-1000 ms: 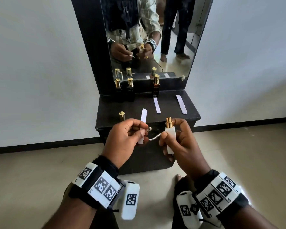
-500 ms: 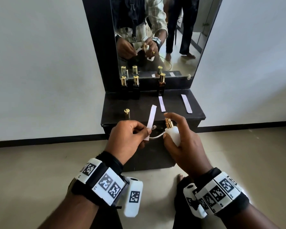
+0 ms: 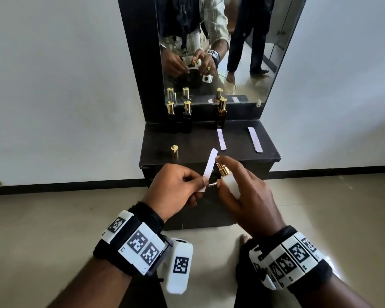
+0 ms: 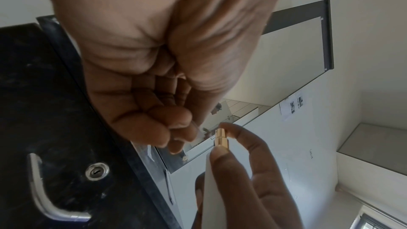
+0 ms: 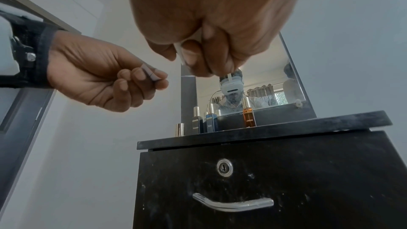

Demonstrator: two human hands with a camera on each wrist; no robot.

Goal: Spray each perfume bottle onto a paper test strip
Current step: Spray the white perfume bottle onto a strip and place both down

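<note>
My right hand (image 3: pixel 219 172) grips a white perfume bottle (image 3: pixel 229 182) with a bare gold sprayer (image 3: pixel 223 170), the index finger lying over the sprayer's top. The bottle leans left towards a white paper strip (image 3: pixel 210 164), which my left hand (image 3: pixel 203 181) pinches by its lower end between thumb and fingers. Strip and sprayer are almost touching in front of the cabinet's edge. The left wrist view shows the sprayer (image 4: pixel 221 139) beside my curled left fingers. Three dark, gold-capped bottles (image 3: pixel 171 117) (image 3: pixel 187 117) (image 3: pixel 221 114) stand by the mirror.
A loose gold cap (image 3: pixel 175 151) stands at the front left of the black cabinet top (image 3: pixel 196 143). Two more strips (image 3: pixel 221 140) (image 3: pixel 255 138) lie on it to the right. Below are a drawer lock (image 5: pixel 224 167) and metal handle (image 5: pixel 233 204). The mirror (image 3: pixel 242 52) reflects a second person.
My left hand has lifted the strip so that it stands up beside the sprayer. My right hand has tilted the bottle towards it, and the index finger has come over the sprayer's top.
</note>
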